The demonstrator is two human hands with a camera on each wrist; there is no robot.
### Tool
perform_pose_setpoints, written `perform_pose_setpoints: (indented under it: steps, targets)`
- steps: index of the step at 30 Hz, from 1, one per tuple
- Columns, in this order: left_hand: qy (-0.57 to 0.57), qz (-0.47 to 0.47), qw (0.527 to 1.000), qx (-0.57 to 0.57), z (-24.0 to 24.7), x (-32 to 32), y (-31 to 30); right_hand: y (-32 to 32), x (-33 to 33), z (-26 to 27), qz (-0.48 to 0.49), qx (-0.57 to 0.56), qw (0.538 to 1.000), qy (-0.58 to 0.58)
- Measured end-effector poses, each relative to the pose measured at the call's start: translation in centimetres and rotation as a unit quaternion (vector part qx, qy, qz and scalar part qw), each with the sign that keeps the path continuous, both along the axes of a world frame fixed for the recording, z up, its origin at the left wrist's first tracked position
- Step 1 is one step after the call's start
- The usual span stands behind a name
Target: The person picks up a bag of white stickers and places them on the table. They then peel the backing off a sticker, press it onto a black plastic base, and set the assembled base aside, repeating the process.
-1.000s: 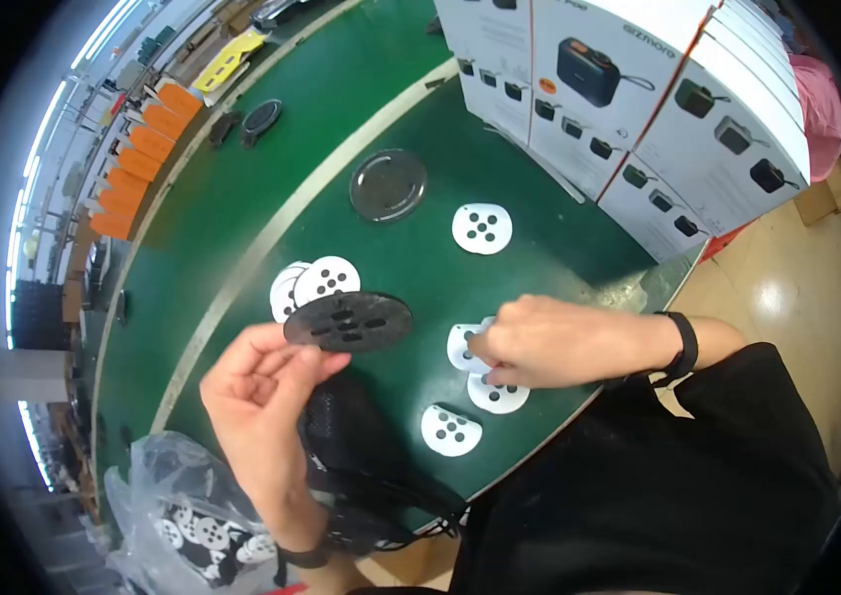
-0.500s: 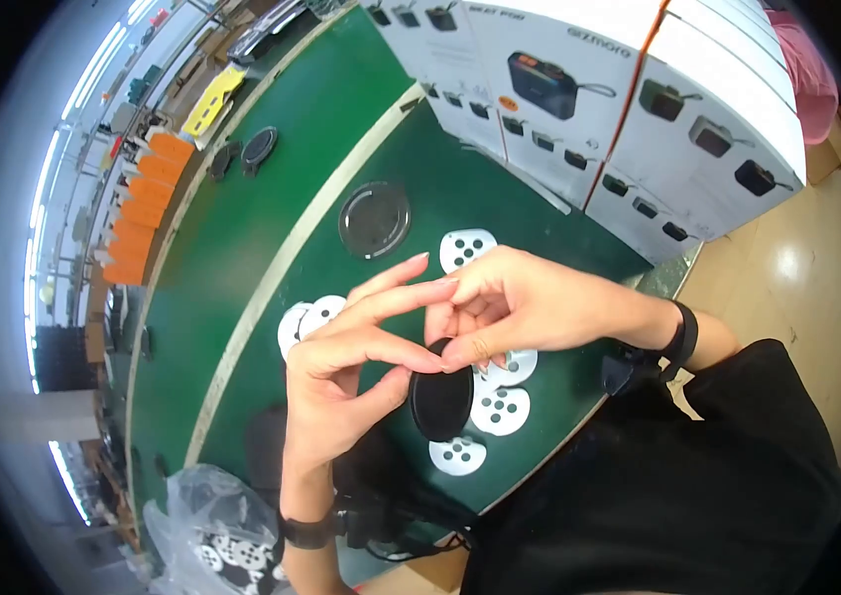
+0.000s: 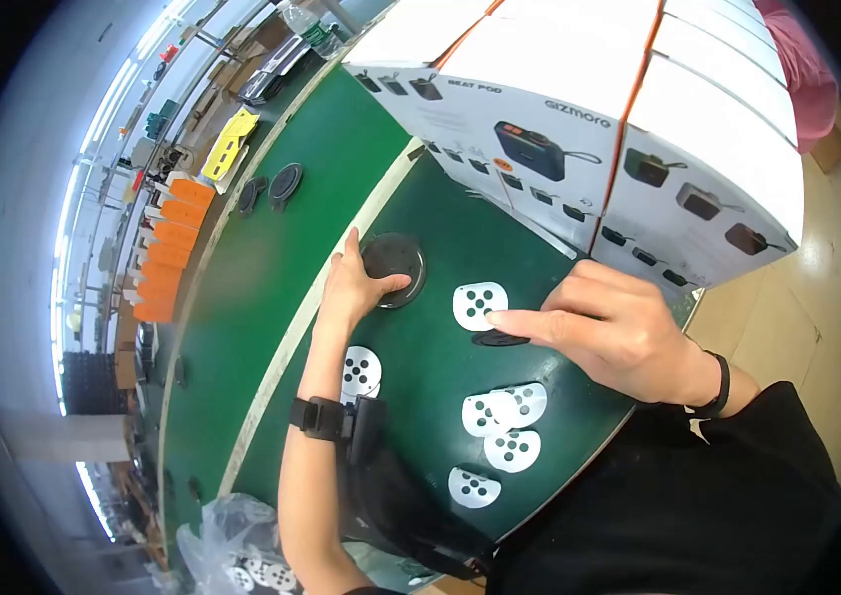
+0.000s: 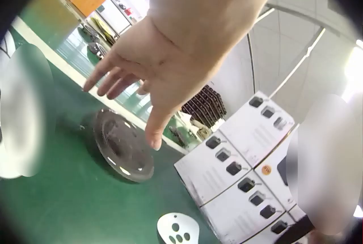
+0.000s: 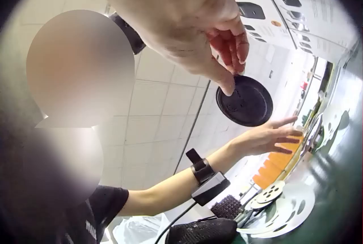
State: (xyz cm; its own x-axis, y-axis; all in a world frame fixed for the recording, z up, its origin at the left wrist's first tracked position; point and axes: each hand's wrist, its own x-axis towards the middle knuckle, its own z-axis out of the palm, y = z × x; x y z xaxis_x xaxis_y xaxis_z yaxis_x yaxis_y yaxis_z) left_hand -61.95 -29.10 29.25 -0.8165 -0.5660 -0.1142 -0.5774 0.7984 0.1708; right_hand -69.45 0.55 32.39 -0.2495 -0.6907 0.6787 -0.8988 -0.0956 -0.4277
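Observation:
My left hand [image 3: 354,285] reaches across the green table [image 3: 242,297] to a dark round plate [image 3: 396,256]. Its fingers are spread and straight over the plate's near edge. In the left wrist view the left hand [image 4: 147,79] hovers just above that plate [image 4: 122,145], gripping nothing. My right hand [image 3: 619,332] pinches a thin black disc [image 3: 500,338] and holds it edge-on beside a white perforated disc [image 3: 480,302]. In the right wrist view the black disc [image 5: 245,101] hangs from the right hand's fingertips [image 5: 227,88].
Several white perforated discs [image 3: 500,426] lie near the table's front edge, and another [image 3: 361,369] lies beside my left forearm. White product boxes [image 3: 579,119] line the back right. Orange parts [image 3: 168,248] and dark discs [image 3: 285,183] sit beyond the white stripe. A plastic bag of discs [image 3: 242,565] hangs below.
Both hands were together on the black disc near my body. Now the left hand has let go and reached out to the round plate, and the right hand carries the disc alone.

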Motion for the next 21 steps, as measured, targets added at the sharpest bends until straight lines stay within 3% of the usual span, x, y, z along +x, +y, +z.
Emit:
perform_pose_setpoints:
  steps: [3,6,7,10,15,19,21]
  targets:
    - [0.068,0.043,0.992,0.101,-0.4,0.4,-0.6,0.5,-0.8,-0.4,-0.023,-0.018,1.0,-0.008]
    - [0.141,0.123,0.929,0.319,3.2,1.7,1.9,1.0,-0.9,-0.1,-0.059,-0.016,0.996,-0.07]
    - [0.128,0.127,0.93,0.32,4.3,2.4,2.5,1.2,-1.0,-0.1,-0.044,-0.018,0.991,-0.123]
    - [0.238,0.101,0.861,0.438,6.7,5.7,5.3,1.8,-1.1,0.1,0.022,-0.018,0.975,-0.22]
    - [0.397,0.095,0.795,0.449,9.3,10.7,11.7,1.5,0.5,1.4,0.182,-0.021,0.895,-0.407]
    - [0.436,0.096,0.792,0.416,9.4,13.7,14.6,-0.5,1.7,2.1,0.321,-0.04,0.895,-0.308]
    - [0.401,0.103,0.8,0.434,9.9,14.5,15.0,-1.4,2.9,2.4,0.372,-0.049,0.885,-0.275]
